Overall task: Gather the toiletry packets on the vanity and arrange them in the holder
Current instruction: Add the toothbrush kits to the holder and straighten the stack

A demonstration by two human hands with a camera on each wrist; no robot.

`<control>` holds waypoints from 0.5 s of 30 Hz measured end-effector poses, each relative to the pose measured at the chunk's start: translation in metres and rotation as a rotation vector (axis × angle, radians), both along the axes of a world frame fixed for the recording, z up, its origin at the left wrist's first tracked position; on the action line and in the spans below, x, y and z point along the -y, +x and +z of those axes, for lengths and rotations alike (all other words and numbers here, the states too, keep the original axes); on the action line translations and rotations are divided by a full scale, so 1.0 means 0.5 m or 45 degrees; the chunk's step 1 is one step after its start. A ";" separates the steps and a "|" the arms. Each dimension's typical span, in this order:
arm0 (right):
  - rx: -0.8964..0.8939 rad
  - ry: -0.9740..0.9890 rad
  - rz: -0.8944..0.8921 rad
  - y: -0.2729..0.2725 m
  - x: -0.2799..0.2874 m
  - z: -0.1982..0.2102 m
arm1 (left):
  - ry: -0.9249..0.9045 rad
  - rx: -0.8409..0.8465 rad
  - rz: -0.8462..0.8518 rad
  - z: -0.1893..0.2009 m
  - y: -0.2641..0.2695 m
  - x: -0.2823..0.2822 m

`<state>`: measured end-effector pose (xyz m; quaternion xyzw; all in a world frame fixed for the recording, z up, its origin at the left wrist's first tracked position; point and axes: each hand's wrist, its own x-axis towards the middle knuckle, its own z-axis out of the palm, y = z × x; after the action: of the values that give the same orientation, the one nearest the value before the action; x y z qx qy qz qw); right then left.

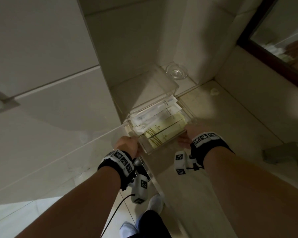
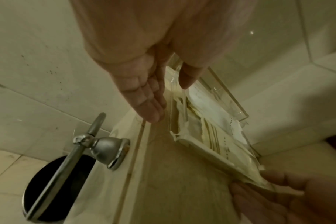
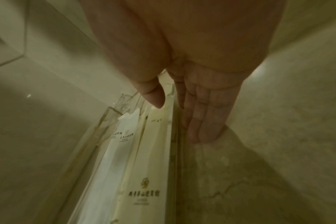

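Note:
A clear acrylic holder [image 1: 189,110] stands on the beige stone vanity and holds several white and pale yellow toiletry packets [image 1: 162,129] lying side by side. My left hand [image 1: 127,145] is at its near left end and my right hand [image 1: 191,133] at its near right end. In the left wrist view my left hand [image 2: 169,103] has straight fingers beside the holder [image 2: 234,106], its thumb over the packets [image 2: 217,133]. My right hand [image 3: 177,121] lays flat fingers along the holder's outer wall [image 3: 175,166], thumb above the packets [image 3: 144,166]. Neither hand grips a packet.
A small glass dish [image 1: 177,71] sits in the corner behind the holder, a pale scrap [image 1: 215,91] to its right. A dark-framed mirror [image 1: 268,48] runs along the right wall, a metal fixture [image 1: 286,152] below it. A metal lever handle [image 2: 98,144] and a black bin [image 2: 54,186] lie left of the vanity edge.

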<state>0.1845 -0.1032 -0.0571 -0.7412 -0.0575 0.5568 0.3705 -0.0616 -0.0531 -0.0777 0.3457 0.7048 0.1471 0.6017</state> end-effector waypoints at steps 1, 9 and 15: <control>-0.036 0.015 0.003 -0.005 -0.001 -0.003 | -0.047 0.087 0.054 0.012 0.006 0.002; 0.040 0.042 0.030 -0.011 -0.010 -0.022 | 0.075 0.025 -0.061 0.046 0.021 0.014; 0.106 0.037 0.029 -0.001 -0.017 -0.035 | 0.135 0.010 -0.109 0.060 0.015 0.014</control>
<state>0.1842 -0.0945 -0.0744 -0.7575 -0.0894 0.5288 0.3721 -0.0540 -0.0603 -0.0477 0.4064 0.6783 0.1597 0.5910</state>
